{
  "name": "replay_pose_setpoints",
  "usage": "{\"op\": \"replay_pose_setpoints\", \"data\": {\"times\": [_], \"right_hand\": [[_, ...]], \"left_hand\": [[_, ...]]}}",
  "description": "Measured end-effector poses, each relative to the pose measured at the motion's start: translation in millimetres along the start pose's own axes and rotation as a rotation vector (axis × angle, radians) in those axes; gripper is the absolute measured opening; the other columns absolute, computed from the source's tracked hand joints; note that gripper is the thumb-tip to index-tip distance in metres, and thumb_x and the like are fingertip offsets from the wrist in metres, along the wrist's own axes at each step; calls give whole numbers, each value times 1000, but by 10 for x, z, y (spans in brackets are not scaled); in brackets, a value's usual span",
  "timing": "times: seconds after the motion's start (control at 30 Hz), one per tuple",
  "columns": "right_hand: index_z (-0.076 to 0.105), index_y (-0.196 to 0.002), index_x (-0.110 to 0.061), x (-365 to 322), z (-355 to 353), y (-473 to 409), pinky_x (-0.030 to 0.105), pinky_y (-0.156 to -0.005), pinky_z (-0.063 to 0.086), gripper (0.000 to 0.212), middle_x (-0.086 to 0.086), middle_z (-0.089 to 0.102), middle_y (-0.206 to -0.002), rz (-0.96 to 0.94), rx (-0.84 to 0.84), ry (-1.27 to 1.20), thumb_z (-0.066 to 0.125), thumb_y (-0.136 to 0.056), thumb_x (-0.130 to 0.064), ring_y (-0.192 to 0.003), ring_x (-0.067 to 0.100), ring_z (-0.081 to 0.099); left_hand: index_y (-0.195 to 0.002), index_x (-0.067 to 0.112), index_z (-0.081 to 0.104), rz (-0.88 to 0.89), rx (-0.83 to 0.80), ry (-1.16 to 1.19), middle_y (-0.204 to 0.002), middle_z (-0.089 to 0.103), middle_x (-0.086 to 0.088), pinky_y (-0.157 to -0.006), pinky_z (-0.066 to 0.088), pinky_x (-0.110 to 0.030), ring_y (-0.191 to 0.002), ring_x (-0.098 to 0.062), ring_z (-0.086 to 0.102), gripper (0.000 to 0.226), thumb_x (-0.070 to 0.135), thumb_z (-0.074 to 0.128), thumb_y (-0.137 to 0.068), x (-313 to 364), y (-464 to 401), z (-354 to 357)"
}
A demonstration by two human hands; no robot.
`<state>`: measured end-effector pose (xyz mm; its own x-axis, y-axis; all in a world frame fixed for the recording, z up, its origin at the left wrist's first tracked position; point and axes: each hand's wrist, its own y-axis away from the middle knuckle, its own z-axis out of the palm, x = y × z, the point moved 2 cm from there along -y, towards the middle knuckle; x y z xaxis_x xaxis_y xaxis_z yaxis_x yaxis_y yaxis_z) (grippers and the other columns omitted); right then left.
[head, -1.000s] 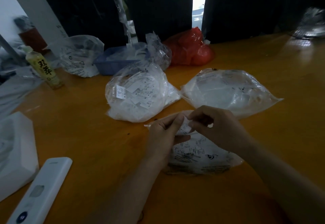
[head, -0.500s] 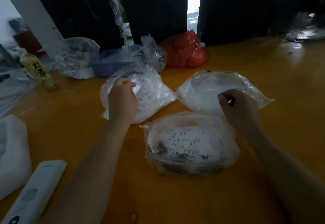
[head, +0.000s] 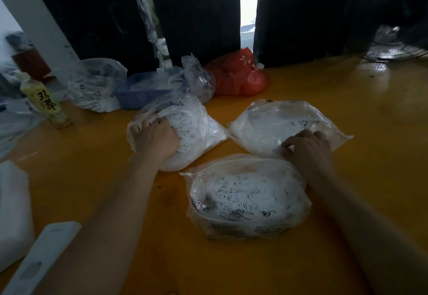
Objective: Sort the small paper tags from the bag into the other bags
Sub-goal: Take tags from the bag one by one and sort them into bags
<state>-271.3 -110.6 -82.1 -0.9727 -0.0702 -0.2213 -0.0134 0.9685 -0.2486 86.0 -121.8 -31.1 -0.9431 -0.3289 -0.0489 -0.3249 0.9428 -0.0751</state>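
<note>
Three clear plastic bags with small printed paper tags lie on the orange table (head: pixel 361 109). The near bag (head: pixel 247 202) sits between my forearms, full of tags, and neither hand touches it. My left hand (head: pixel 154 139) is on the left bag (head: pixel 194 125), its fingers curled into the plastic at the bag's upper left edge. My right hand (head: pixel 309 149) lies on the near edge of the right bag (head: pixel 280 123), with bent fingers spread over the plastic. I see no tag in either hand.
At the back stand a blue basket (head: pixel 139 95), a red bag (head: pixel 238 76), another clear bag (head: pixel 95 88) and a yellow bottle (head: pixel 46 102). A white remote (head: pixel 44 255) and a white block (head: pixel 11 213) lie near left. A fan (head: pixel 393 46) is at far right.
Both hands left the near bag's mouth and moved apart, the left to the left bag, the right to the right bag. The right hand has since settled lower onto its bag.
</note>
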Motion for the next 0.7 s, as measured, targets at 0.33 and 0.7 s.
{"op": "replay_pose_setpoints", "data": {"times": [0.33,0.7], "right_hand": [[76,-115,-17,-32,-197,15,46,-96,44,26,11,72,-116,-25,213,-76,58,-101,-31,-110,36,58],[74,-103,-20,-692,-430,498,34,-76,44,20,-1,74,-91,-697,103,-106,66,-86,-27,-82,20,62]], "left_hand": [[-117,16,71,277,589,468,-119,70,-5,-100,40,-47,-118,-27,55,37,27,39,-101,321,774,-207],[-122,47,52,385,-284,1216,-112,65,27,-75,54,-11,-100,16,62,56,77,69,-78,834,1413,170]]}}
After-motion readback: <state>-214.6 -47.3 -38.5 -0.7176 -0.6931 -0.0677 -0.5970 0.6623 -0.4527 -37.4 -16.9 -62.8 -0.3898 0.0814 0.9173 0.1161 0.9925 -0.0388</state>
